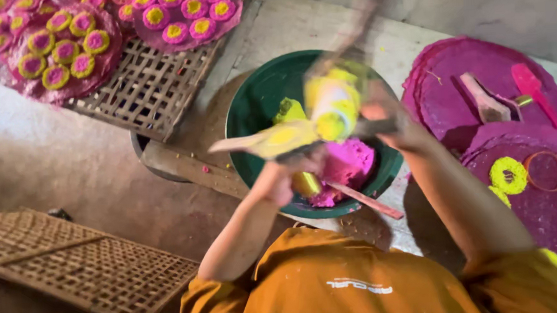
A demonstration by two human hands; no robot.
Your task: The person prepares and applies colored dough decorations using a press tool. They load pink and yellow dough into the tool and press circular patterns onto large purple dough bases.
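Over the green bowl (257,107), the left hand (276,179) is gripping a yellow-smeared spatula (271,140); the right hand (391,122) is clutching a blurred yellow lump (333,106), apparently scraping paste. Next, steadier wiping seems needed.

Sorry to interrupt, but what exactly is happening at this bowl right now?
A person in an orange shirt is working over a green bowl that holds pink paste and some yellow paste. The left hand holds a flat spatula smeared with yellow; the right hand grips a blurred, yellow-coated tool. Finished pink-and-yellow rings lie on woven trays behind.
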